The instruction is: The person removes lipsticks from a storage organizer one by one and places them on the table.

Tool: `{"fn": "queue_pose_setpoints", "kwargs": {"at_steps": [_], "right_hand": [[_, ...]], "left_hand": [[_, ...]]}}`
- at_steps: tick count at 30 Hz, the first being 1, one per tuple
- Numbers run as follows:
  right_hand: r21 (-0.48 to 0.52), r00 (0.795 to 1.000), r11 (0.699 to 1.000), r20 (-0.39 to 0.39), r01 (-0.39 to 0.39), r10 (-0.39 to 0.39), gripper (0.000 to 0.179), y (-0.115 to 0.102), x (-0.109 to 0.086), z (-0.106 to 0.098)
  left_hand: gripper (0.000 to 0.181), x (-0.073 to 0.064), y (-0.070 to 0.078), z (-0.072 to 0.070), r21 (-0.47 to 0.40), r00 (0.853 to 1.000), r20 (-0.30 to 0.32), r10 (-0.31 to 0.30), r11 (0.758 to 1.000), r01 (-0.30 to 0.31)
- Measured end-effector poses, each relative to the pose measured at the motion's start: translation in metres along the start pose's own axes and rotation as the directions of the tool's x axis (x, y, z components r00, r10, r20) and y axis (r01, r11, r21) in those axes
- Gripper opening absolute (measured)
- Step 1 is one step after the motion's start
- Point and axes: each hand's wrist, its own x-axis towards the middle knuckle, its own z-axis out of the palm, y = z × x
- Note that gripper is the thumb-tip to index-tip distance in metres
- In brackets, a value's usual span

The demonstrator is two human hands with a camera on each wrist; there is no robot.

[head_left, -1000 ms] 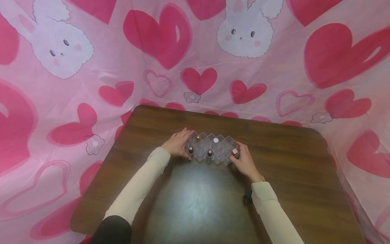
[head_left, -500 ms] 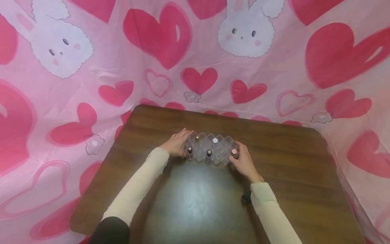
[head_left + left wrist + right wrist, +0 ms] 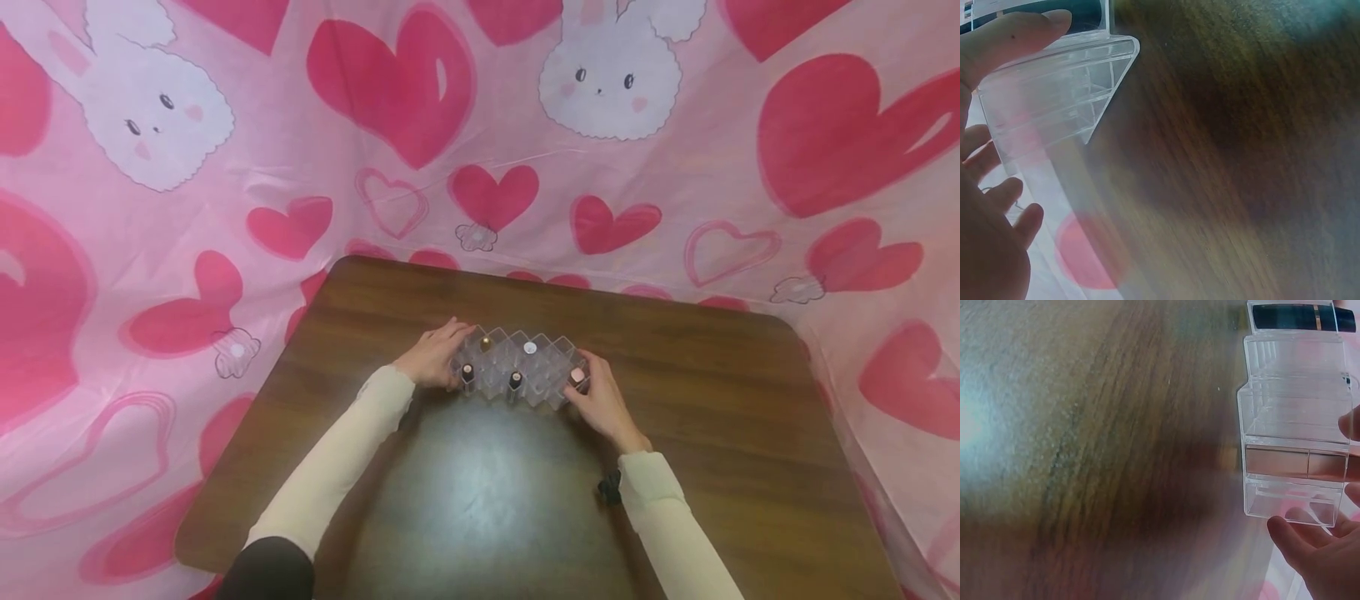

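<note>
A clear plastic lipstick organizer [image 3: 491, 367] with diamond-shaped slots is on the wooden table, between my hands. My left hand [image 3: 429, 358] grips its left end, the thumb lying along the front in the left wrist view. At the opposite end my right hand [image 3: 606, 404] holds it, fingers curling behind the clear wall [image 3: 1291, 412]. Lipsticks stand in some slots: a gold-topped one [image 3: 486, 342] and a white-topped one [image 3: 530, 348] behind, two black ones [image 3: 516, 381] in front. A pink-capped lipstick [image 3: 577, 376] sits by the right thumb.
Brown wood-grain tabletop [image 3: 480, 500] with rounded corners extends around the organizer. A pink cloth backdrop [image 3: 510, 150] with hearts and rabbits hangs behind the table and along its sides. A small black object [image 3: 609, 489] is beside the right sleeve.
The organizer and both hands have shifted very slightly left and toward me. Both hands keep the same hold, and the lipsticks stay in the same slots.
</note>
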Motion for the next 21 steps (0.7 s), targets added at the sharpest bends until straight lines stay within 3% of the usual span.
{"fn": "queue_pose_setpoints", "kwargs": {"at_steps": [7,21], "right_hand": [[-0.010,1.000,1.000,0.005,-0.013,0.013,0.066,-0.001,-0.005,0.001],[-0.007,0.999,0.999,0.014,0.042,-0.041,0.066,-0.001,-0.014,0.003]], "left_hand": [[0.099,-0.005,0.001,0.002,-0.023,1.000,0.022,-0.021,1.000,0.021],[0.101,-0.018,0.005,0.006,-0.042,0.999,0.019,-0.047,0.998,0.048]]}}
